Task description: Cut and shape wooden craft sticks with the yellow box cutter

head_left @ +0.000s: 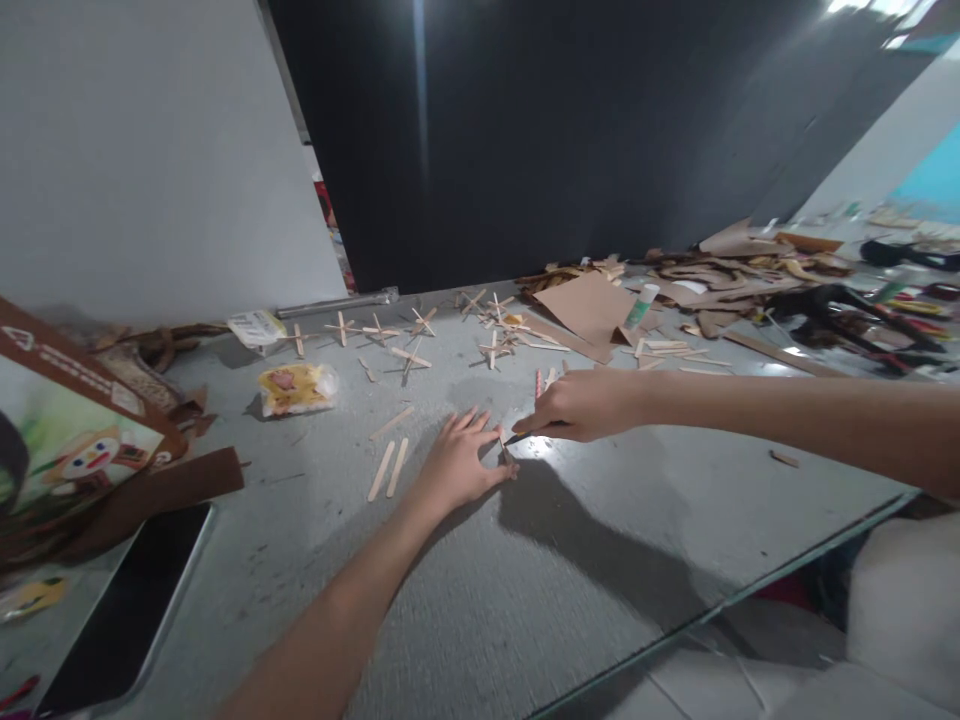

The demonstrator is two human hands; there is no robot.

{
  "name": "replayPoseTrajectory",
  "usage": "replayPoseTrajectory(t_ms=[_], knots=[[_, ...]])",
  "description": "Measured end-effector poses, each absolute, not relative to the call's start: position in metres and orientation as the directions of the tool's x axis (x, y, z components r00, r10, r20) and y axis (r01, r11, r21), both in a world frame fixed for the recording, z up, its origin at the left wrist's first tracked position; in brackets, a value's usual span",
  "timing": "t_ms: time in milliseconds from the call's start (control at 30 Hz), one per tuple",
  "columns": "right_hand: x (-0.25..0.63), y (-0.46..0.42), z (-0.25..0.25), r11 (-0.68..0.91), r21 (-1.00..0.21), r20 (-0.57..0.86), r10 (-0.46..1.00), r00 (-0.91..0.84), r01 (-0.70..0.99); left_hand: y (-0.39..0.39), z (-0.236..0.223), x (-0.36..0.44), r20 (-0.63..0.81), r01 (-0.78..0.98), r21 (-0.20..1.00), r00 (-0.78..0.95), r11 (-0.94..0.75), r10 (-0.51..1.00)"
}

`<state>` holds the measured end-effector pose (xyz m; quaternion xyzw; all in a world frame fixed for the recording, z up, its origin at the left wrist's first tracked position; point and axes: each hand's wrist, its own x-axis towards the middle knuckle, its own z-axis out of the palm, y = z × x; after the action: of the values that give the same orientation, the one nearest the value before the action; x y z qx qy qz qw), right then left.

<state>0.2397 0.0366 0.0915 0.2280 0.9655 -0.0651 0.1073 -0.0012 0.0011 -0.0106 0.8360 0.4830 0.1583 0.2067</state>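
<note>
My left hand [461,465] rests on the grey tabletop, fingers spread, with thumb and forefinger pinning the ends of a short wooden craft stick [504,447]. My right hand [564,408] is closed round a thin, dark, pointed tool [519,437], which looks like a craft knife. Its tip touches or nearly touches the craft stick; I cannot tell which. Two loose craft sticks [388,470] lie side by side left of my left hand, and a single stick [391,423] lies just beyond them. A red-and-white striped piece [538,384] shows behind my right hand.
Several crossed-stick stars [411,357] lie toward the back. A yellow packet [296,388] and a phone [127,605] are at left. Brown paper [585,310], a glue stick [642,305] and more sticks [671,350] lie at back right. The glass table edge [720,605] runs along the near right.
</note>
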Motion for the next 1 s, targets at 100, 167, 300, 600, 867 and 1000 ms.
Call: replayPoseTrajectory(t_ms=[100, 167, 300, 600, 867, 1000], knots=[[0.241, 0.035, 0.090, 0.892, -0.057, -0.232, 0.425, -0.875, 0.449, 0.001, -0.009, -0.001, 0.065, 0.747, 0.485, 0.487, -0.455, 0.871], [0.242, 0.034, 0.089, 0.897, -0.029, -0.222, 0.425, -0.878, 0.442, 0.001, -0.009, -0.001, 0.067, 0.752, 0.474, 0.487, -0.457, 0.871], [0.244, 0.032, 0.086, 0.903, 0.029, -0.197, 0.426, -0.883, 0.429, 0.001, -0.008, -0.001, 0.068, 0.758, 0.469, 0.481, -0.453, 0.874], [0.247, 0.028, 0.077, 0.922, 0.161, -0.121, 0.372, -0.920, 0.352, 0.001, -0.008, -0.002, 0.063, 0.761, 0.469, 0.476, -0.447, 0.877], [0.248, 0.022, 0.077, 0.905, 0.260, -0.163, 0.386, -0.908, 0.338, 0.001, -0.010, -0.001, 0.076, 0.751, 0.486, 0.473, -0.447, 0.878], [0.247, 0.019, 0.078, 0.900, 0.289, -0.171, 0.385, -0.907, 0.327, 0.001, -0.009, -0.001, 0.078, 0.745, 0.498, 0.470, -0.443, 0.879]])
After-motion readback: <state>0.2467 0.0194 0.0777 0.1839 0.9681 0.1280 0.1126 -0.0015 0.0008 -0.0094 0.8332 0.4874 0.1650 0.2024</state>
